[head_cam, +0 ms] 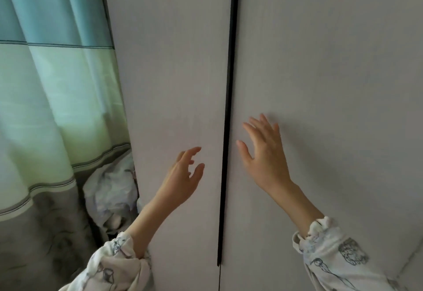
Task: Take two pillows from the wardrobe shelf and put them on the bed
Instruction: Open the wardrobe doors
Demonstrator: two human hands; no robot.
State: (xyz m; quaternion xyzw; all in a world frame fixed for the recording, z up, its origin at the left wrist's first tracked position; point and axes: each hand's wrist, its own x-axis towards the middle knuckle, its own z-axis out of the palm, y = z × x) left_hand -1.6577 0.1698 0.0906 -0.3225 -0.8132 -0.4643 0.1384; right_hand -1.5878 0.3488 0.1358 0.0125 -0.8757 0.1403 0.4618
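Note:
A pale grey wardrobe fills the view, its left door [174, 84] and right door [320, 84] both closed. A long black vertical handle strip [227, 119] runs along the seam between them. My left hand [183, 176] is raised just left of the strip, fingers apart and slightly curled, holding nothing. My right hand [263, 153] is spread flat just right of the strip, at or very near the right door's surface. No pillows and no shelf show; the closed doors hide the inside. The bed is out of view.
A curtain [50, 84] striped teal, pale green and grey hangs at the left, beside the wardrobe. A crumpled whitish bundle [112, 190] sits low in the gap between curtain and wardrobe.

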